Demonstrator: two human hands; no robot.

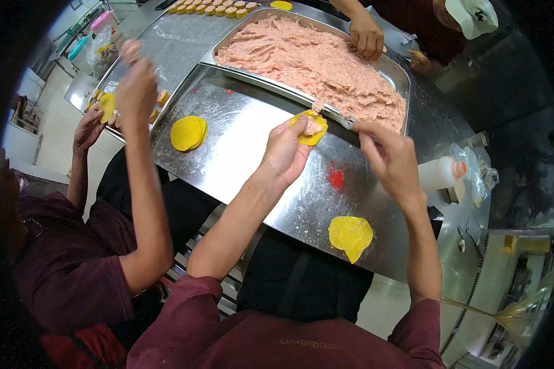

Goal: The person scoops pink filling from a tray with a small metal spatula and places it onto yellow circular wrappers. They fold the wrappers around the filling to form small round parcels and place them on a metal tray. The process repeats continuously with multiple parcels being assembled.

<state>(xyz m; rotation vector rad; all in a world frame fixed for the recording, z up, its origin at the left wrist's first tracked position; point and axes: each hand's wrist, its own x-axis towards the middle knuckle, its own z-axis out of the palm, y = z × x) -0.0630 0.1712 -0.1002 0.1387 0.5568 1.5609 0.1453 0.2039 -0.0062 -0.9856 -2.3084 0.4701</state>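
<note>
Left fingers (pixel 294 130) pinch a filled, unclosed yellow dough circle (pixel 320 136), right fingers (pixel 370 130) a slim metal spreader (pixel 345 122), spare circles (pixel 351 232) lower right.

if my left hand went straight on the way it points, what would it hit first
Probably the metal tool in your right hand, just beyond the yellow wrapper your left hand holds; the tray's near edge lies close behind, depth unclear.

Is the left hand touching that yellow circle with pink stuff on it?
Touching. The head view plainly shows the left hand pinching the yellow wrapper at its left edge.
</note>
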